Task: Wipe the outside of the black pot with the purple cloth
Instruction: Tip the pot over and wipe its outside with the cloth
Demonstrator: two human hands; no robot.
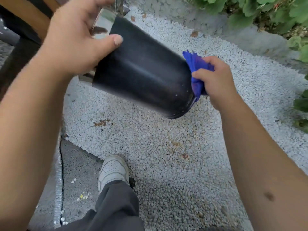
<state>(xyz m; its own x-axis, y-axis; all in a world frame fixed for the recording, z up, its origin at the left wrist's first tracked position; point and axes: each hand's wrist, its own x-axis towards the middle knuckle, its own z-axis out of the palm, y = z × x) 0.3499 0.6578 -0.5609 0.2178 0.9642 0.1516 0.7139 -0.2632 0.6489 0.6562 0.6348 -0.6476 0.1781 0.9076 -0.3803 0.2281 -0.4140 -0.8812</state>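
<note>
The black pot is held in the air on its side, its bottom pointing to the lower right and its shiny rim to the upper left. My left hand grips the rim end, thumb lying across the black wall. My right hand is closed on a bunched purple cloth, which presses against the pot's bottom end. Part of the cloth is hidden behind the pot and my fingers.
White gravel covers the ground below. A grey paved strip lies at lower left, my white shoe and dark trouser leg on its edge. Green plants border the upper right. Dark furniture stands at upper left.
</note>
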